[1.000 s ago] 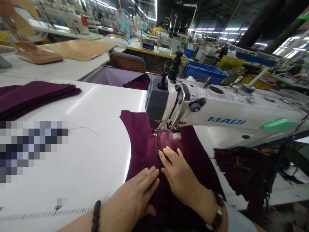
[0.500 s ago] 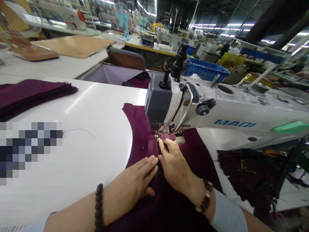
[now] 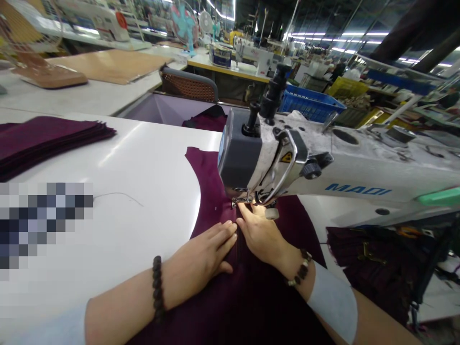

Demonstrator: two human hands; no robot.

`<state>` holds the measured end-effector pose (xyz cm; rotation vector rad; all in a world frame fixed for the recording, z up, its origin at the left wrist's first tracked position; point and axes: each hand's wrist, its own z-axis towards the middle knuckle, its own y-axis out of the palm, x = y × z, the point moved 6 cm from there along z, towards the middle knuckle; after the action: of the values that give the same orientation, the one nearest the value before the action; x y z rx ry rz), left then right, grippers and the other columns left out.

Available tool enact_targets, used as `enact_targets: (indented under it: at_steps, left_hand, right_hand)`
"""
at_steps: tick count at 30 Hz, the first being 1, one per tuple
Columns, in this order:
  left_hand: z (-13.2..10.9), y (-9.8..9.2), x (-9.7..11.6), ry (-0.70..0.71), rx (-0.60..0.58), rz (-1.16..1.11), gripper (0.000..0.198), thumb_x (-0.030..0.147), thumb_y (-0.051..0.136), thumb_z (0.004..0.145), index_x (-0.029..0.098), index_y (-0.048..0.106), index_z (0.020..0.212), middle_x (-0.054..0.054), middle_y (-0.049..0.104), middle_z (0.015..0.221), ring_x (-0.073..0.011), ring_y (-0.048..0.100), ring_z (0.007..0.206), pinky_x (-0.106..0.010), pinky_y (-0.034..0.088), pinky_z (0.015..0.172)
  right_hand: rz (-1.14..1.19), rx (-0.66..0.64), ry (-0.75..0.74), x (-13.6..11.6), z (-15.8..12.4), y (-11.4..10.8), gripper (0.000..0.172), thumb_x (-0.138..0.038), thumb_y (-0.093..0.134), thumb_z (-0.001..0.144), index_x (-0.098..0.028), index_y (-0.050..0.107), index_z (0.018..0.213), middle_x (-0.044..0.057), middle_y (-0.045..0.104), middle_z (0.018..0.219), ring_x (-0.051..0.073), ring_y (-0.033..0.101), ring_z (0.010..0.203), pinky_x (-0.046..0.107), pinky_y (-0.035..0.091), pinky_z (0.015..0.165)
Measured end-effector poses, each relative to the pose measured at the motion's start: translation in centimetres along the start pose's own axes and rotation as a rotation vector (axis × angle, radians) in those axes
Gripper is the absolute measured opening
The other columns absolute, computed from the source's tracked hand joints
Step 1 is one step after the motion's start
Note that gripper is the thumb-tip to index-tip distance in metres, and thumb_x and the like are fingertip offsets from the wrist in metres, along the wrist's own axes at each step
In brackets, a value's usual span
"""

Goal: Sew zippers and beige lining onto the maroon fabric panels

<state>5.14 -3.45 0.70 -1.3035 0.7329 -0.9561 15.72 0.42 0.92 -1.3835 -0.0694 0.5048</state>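
A dark maroon fabric piece (image 3: 208, 177) runs under the head of a white sewing machine (image 3: 305, 158) and over the near edge of the table. My left hand (image 3: 204, 254) lies flat on the cloth, its fingers stretched out and touching it, left of a seam line. My right hand (image 3: 260, 232) rests on the same cloth right of that line, with its fingertips close to the presser foot (image 3: 235, 203). Its fingers are extended and press down on the fabric. The needle is hard to make out behind the machine's guard parts.
Stacked maroon pieces (image 3: 53, 139) lie at the left of the white tabletop (image 3: 143, 167). More dark fabric (image 3: 373, 268) is heaped at the right under the machine arm. Behind stand a chair (image 3: 190, 85) and a blue basket (image 3: 311, 103). A loose thread lies on the tabletop.
Both hands have moved slightly forward with the cloth toward the presser foot. The fabric's far edge sits a little farther away. The view has shifted slightly.
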Motion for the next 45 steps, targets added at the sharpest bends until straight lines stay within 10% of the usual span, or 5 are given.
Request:
enact_targets:
  at_steps: [11, 45]
  left_hand:
    - [-2.2, -0.4, 3.6, -0.044, 0.053, 0.083, 0.068, 0.045, 0.073, 0.065, 0.005, 0.052, 0.116, -0.019, 0.055, 0.119, -0.0331, 0.052, 0.110, -0.049, 0.047, 0.088]
    - [0.2, 0.3, -1.1, -0.061, 0.028, -0.094, 0.047, 0.036, 0.055, 0.084, 0.007, 0.049, 0.121, -0.018, 0.048, 0.128, -0.0292, 0.040, 0.122, -0.050, 0.034, 0.100]
  right_hand:
    - [-0.117, -0.128, -0.083, -2.0, -7.5, -0.5, 0.050, -0.019, 0.039, 0.087, -0.016, 0.030, 0.135, 0.009, 0.029, 0.141, 0.024, 0.019, 0.132, 0.060, 0.024, 0.101]
    - [0.077, -0.163, -0.159, 1.6, -2.0, -0.6, 0.038, -0.020, 0.038, 0.088, -0.017, 0.044, 0.126, 0.013, 0.045, 0.128, 0.024, 0.043, 0.118, 0.052, 0.029, 0.101]
